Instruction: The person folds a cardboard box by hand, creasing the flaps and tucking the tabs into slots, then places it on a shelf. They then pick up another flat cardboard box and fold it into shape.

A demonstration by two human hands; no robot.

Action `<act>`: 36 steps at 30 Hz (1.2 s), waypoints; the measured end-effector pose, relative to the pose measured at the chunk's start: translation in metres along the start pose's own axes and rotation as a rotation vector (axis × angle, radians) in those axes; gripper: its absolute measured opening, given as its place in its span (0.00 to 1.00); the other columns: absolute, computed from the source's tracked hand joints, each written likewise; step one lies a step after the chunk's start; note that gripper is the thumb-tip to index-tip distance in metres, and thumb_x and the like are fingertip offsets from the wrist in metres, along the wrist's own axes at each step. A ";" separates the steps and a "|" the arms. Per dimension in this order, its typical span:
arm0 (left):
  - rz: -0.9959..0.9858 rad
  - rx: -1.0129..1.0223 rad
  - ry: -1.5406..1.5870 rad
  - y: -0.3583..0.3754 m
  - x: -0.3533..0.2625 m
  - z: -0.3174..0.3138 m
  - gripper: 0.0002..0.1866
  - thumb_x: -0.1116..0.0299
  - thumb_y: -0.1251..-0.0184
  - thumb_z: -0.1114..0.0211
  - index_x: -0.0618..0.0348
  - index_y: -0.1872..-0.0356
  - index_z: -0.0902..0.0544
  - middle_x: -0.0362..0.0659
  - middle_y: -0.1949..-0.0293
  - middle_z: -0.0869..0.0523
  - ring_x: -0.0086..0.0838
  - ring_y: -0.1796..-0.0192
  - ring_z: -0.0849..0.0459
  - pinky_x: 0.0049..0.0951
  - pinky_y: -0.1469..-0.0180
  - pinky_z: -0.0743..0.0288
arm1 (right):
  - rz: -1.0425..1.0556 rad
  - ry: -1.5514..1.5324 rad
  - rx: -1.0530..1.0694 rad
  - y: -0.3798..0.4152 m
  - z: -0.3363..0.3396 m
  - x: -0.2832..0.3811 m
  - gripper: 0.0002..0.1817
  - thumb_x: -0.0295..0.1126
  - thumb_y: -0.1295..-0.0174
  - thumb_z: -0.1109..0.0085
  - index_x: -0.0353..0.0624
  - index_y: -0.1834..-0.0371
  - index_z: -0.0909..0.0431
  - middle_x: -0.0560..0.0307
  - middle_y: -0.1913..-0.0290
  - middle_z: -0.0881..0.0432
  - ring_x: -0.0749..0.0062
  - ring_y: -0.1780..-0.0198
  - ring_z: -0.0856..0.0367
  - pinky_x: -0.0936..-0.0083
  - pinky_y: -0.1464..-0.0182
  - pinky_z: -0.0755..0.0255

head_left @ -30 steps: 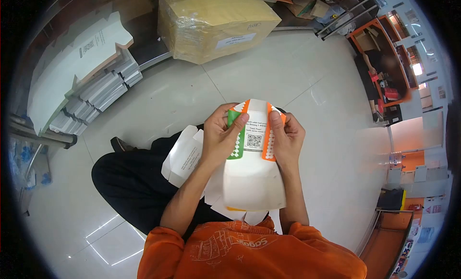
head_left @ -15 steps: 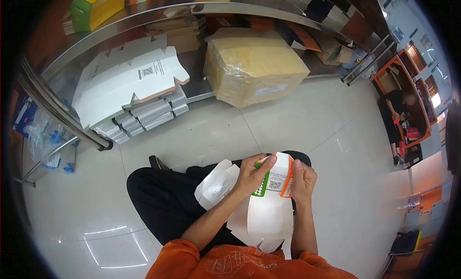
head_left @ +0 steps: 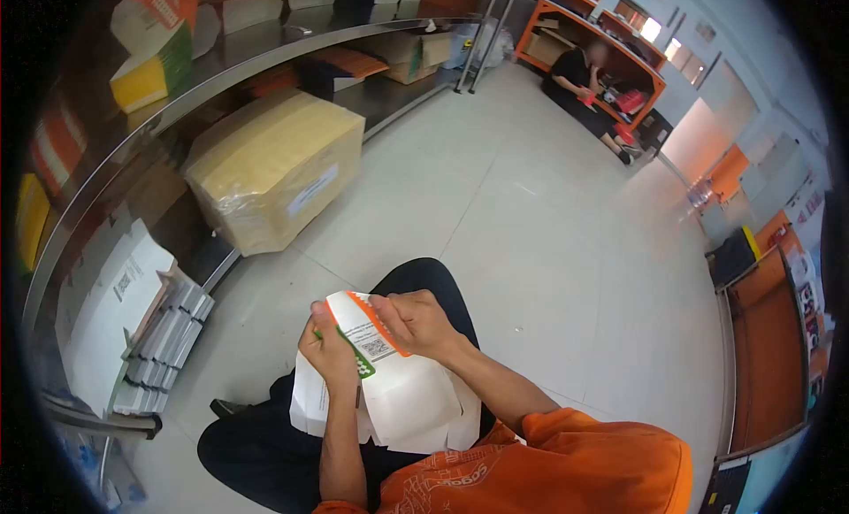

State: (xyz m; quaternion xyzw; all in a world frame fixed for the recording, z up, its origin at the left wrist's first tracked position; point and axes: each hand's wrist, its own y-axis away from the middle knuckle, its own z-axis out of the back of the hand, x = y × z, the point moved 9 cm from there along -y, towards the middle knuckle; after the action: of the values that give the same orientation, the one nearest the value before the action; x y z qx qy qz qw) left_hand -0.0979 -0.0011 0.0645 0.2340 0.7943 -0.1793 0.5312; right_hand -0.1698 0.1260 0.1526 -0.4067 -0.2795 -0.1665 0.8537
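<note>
Over my lap I hold a white folding carton (head_left: 371, 346) with a green edge strip, an orange edge strip, printed text and a QR code. On its green side, my left hand (head_left: 331, 355) grips the upper edge, thumb pointing up. My right hand (head_left: 419, 323) is closed on the orange side, with its thumb on the panel. Wide white flaps of the carton spread toward my body. Another white printed carton piece (head_left: 306, 397) rests on my lap beneath my left wrist. The undersides of the held panel are hidden.
A stack of flat white cartons (head_left: 119, 310) lies at left, near a tape-wrapped cardboard box (head_left: 274, 164) on the low metal shelf (head_left: 398, 116). A person (head_left: 577, 80) sits on the floor by an orange cabinet (head_left: 650, 94) at the back. Another orange cabinet (head_left: 765, 359) stands at right.
The view has swung right, so the shelf and box now lie farther left and the seated person nearer the middle. Both hands still hold the carton, now tilted differently.
</note>
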 end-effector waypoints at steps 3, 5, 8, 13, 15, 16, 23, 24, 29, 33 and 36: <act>-0.022 0.092 0.035 -0.004 0.011 0.001 0.27 0.51 0.21 0.47 0.66 0.70 0.18 0.38 0.75 0.17 0.16 0.72 0.24 0.21 0.69 0.29 | -0.038 0.021 -0.030 0.001 0.007 -0.009 0.21 0.33 0.27 0.48 0.35 0.79 0.24 0.50 0.87 0.28 0.63 0.87 0.30 0.68 0.83 0.35; -0.062 0.192 0.041 -0.004 0.022 -0.001 0.25 0.51 0.21 0.46 0.66 0.70 0.18 0.37 0.75 0.18 0.15 0.72 0.25 0.20 0.69 0.30 | -0.064 0.023 -0.090 0.001 0.017 -0.013 0.22 0.34 0.26 0.49 0.34 0.80 0.25 0.50 0.87 0.28 0.65 0.88 0.31 0.69 0.83 0.36; -0.053 0.278 -0.084 0.001 0.028 -0.010 0.21 0.57 0.22 0.44 0.65 0.69 0.19 0.36 0.74 0.18 0.14 0.72 0.26 0.19 0.69 0.31 | -0.260 -0.053 -0.102 0.001 0.021 -0.031 0.27 0.42 0.24 0.52 0.34 0.80 0.26 0.52 0.87 0.30 0.73 0.86 0.33 0.72 0.82 0.37; -0.067 0.177 -0.045 -0.009 0.018 0.000 0.21 0.57 0.21 0.46 0.66 0.67 0.18 0.36 0.74 0.18 0.14 0.72 0.24 0.19 0.69 0.30 | -0.526 -0.218 0.236 0.020 -0.002 -0.053 0.28 0.47 0.23 0.55 0.33 0.72 0.23 0.54 0.83 0.26 0.78 0.80 0.29 0.75 0.76 0.33; -0.094 0.221 -0.068 -0.010 0.018 0.000 0.19 0.59 0.21 0.46 0.66 0.63 0.18 0.36 0.74 0.17 0.14 0.72 0.24 0.19 0.69 0.30 | -0.628 -0.314 0.407 0.035 -0.017 -0.059 0.27 0.48 0.23 0.56 0.32 0.61 0.17 0.59 0.76 0.19 0.84 0.73 0.24 0.79 0.71 0.28; -0.094 0.221 -0.068 -0.013 0.017 0.004 0.19 0.59 0.21 0.46 0.66 0.63 0.18 0.36 0.74 0.17 0.14 0.72 0.24 0.19 0.69 0.30 | -0.628 -0.314 0.407 0.035 -0.019 -0.060 0.27 0.48 0.23 0.56 0.32 0.61 0.17 0.59 0.76 0.19 0.84 0.73 0.24 0.79 0.71 0.28; 0.076 0.398 -0.058 -0.020 0.018 0.010 0.14 0.62 0.22 0.44 0.65 0.59 0.17 0.33 0.71 0.16 0.11 0.73 0.25 0.17 0.72 0.32 | -0.632 -0.429 0.442 0.035 -0.024 -0.080 0.21 0.44 0.23 0.52 0.35 0.47 0.20 0.63 0.59 0.17 0.83 0.58 0.24 0.80 0.54 0.26; 0.033 0.390 -0.100 -0.020 0.005 0.015 0.13 0.64 0.22 0.43 0.64 0.60 0.17 0.33 0.72 0.17 0.10 0.73 0.26 0.17 0.72 0.32 | -0.710 -0.494 0.476 0.038 -0.022 -0.082 0.26 0.50 0.24 0.54 0.36 0.43 0.23 0.60 0.56 0.18 0.81 0.60 0.23 0.77 0.56 0.26; -0.363 0.144 -0.299 -0.024 -0.063 0.046 0.13 0.65 0.26 0.38 0.67 0.65 0.18 0.39 0.81 0.20 0.13 0.78 0.31 0.23 0.77 0.35 | -0.612 -0.654 0.774 0.051 -0.031 -0.037 0.40 0.41 0.29 0.42 0.40 0.22 0.52 0.51 0.44 0.20 0.66 0.50 0.20 0.75 0.51 0.24; -0.566 0.014 -0.521 -0.030 -0.096 0.080 0.13 0.66 0.27 0.37 0.68 0.68 0.20 0.41 0.82 0.21 0.14 0.79 0.31 0.24 0.78 0.36 | -0.663 -0.230 0.565 0.024 -0.035 -0.016 0.42 0.46 0.36 0.35 0.41 0.24 0.44 0.46 0.44 0.20 0.61 0.44 0.22 0.67 0.41 0.29; -0.328 -0.106 -0.256 -0.050 -0.087 0.128 0.14 0.64 0.26 0.37 0.66 0.69 0.19 0.36 0.78 0.19 0.13 0.77 0.29 0.22 0.76 0.35 | 0.552 0.423 0.624 -0.016 -0.055 0.116 0.34 0.55 0.44 0.34 0.40 0.42 0.23 0.48 0.46 0.20 0.57 0.38 0.27 0.52 0.31 0.40</act>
State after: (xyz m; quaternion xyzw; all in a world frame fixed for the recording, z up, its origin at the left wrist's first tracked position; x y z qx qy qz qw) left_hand -0.0006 -0.1263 0.0997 0.0486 0.7563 -0.2494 0.6029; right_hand -0.0677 0.0657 0.2052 -0.1468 -0.0173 0.0794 0.9858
